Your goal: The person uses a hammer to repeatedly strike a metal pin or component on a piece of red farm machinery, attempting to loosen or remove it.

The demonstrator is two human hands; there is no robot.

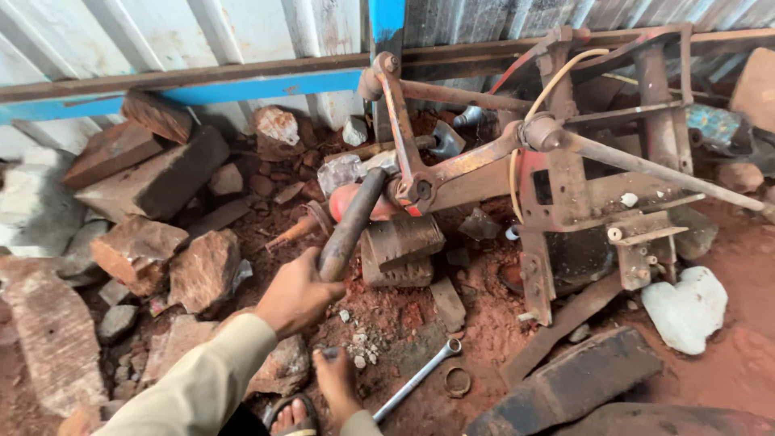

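Left hand (297,292): wrapped tight round lower end of dark pipe handle (352,226); pale sleeve up the forearm
Pipe handle: slants up-right into rusty red lever frame (557,178), joint near frame's left end
Right hand (337,381): low in view, fingers pinched on a small bolt (329,353), just above red dirt floor (726,266)
Spanner (420,378): flat on floor, just right of right hand; metal ring (457,382) beside its head
Surroundings: broken bricks (139,252) at left; corrugated wall (202,36) behind; sandalled foot (292,417) at btm edge

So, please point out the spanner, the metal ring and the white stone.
spanner (416,379), head view, middle of its shaft
metal ring (458,382), head view, its left rim
white stone (686,307), head view, its top face
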